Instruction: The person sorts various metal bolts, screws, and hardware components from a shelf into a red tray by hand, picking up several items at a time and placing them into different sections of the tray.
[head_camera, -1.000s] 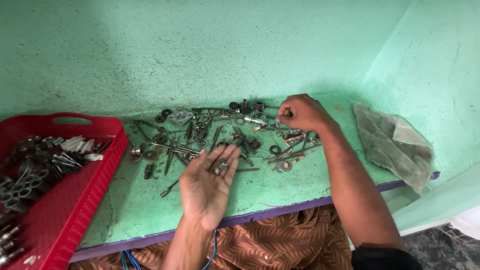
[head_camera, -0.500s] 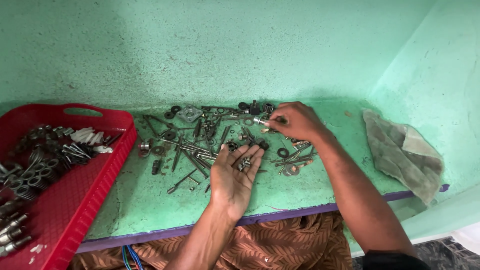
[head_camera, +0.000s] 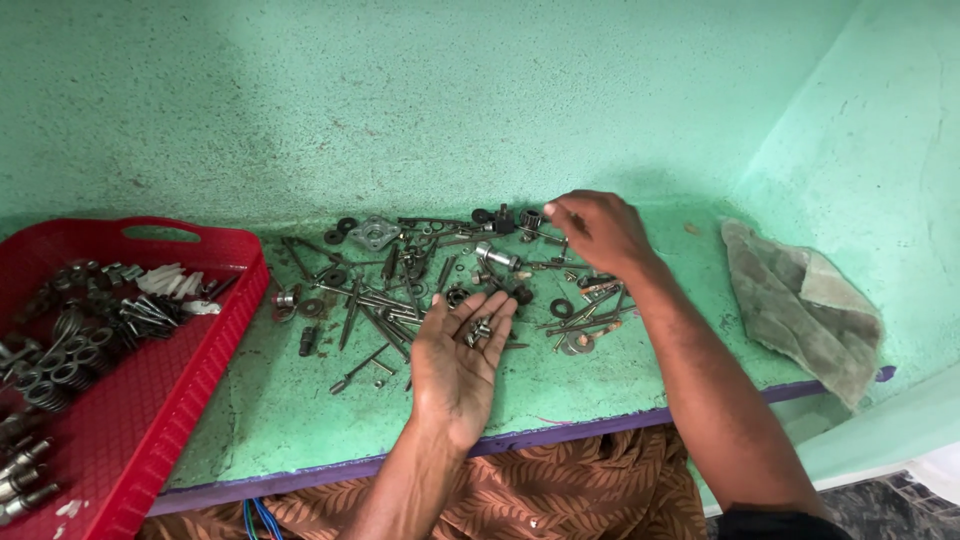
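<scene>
Left hand (head_camera: 458, 360) palm up, open, cradling a few small bolts (head_camera: 479, 330) over the green surface (head_camera: 560, 385). Right hand (head_camera: 597, 230) reaching into the scattered metal hardware (head_camera: 420, 280), fingertips pinched at the far edge (whether anything sits in that grip, cannot tell). Red tray (head_camera: 190, 375) at left, grey rag (head_camera: 800, 300) at right.

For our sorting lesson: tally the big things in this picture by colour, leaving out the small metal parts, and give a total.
Red: 1, the tray
Grey: 1, the rag
Green: 1, the shelf
Brown patterned: 1, the cloth
Total: 4
</scene>
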